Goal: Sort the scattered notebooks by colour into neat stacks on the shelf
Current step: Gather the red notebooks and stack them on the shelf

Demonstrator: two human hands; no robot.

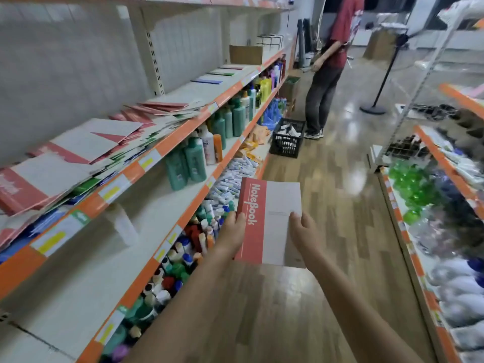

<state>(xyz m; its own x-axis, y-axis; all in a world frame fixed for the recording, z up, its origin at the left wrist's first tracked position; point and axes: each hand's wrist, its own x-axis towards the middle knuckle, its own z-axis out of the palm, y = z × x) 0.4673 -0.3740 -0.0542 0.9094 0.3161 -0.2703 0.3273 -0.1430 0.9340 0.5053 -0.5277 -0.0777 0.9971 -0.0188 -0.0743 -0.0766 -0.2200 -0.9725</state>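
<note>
Both hands carry a red-and-white notebook (269, 221) flat over the aisle floor, level and face up, likely so its colour can be matched to a stack. Left hand (231, 233) grips the red spine edge with its fingers curled round it; right hand (303, 234) holds the opposite edge, thumb on the cover. To the left, the scattered notebooks (78, 158) lie in a slipping heap on the upper shelf (167, 146), red covers on top, green and blue beneath. Farther along that shelf sit three small sorted stacks: blue (208, 80), green (222, 72), red (231, 66). On the floor, a black crate (288, 140) holds small packets; another person (327, 74) stands just beside it.
</note>
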